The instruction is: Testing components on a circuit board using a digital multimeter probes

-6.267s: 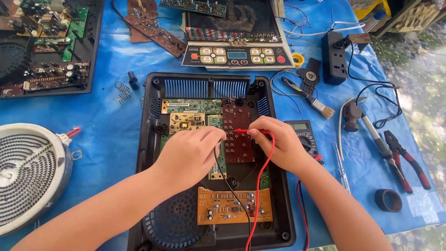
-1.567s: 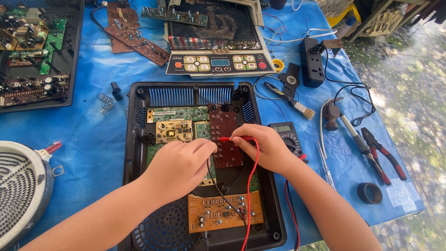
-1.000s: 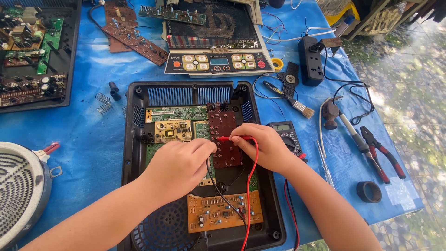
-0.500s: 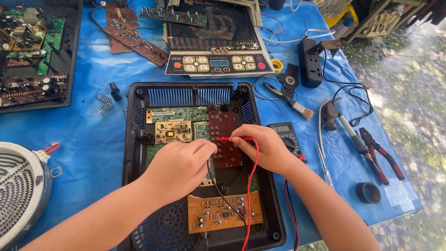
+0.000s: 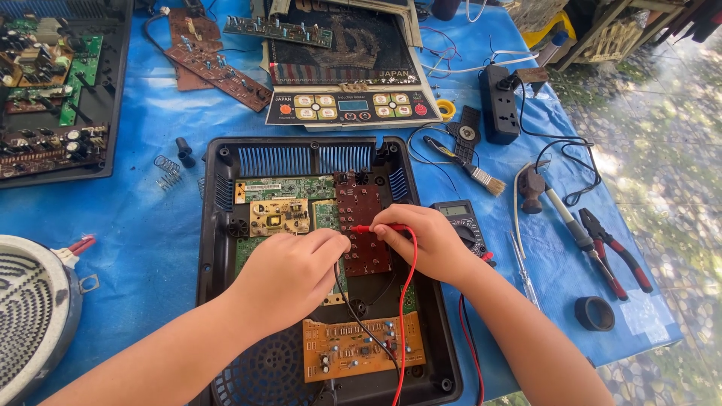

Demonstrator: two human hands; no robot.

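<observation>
Now, right hand [image 5: 429, 244] fingers pinched on red probe [image 5: 368, 228], left hand [image 5: 289, 271] fingers closed on black lead [image 5: 353, 316], over brown circuit board [image 5: 362, 218].

A slim red plastic test probe [image 5: 370, 228] lies nearly level, its tip on a reddish-brown rectangular circuit board [image 5: 363, 218]. That board stands upright-long inside an open black plastic appliance housing [image 5: 218, 225]. A thin black lead [image 5: 361, 323] crosses the housing's lower part.

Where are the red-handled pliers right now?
In the head view, the red-handled pliers lie on the blue table cover at the far right, between the hammer and the black tape roll.
</observation>
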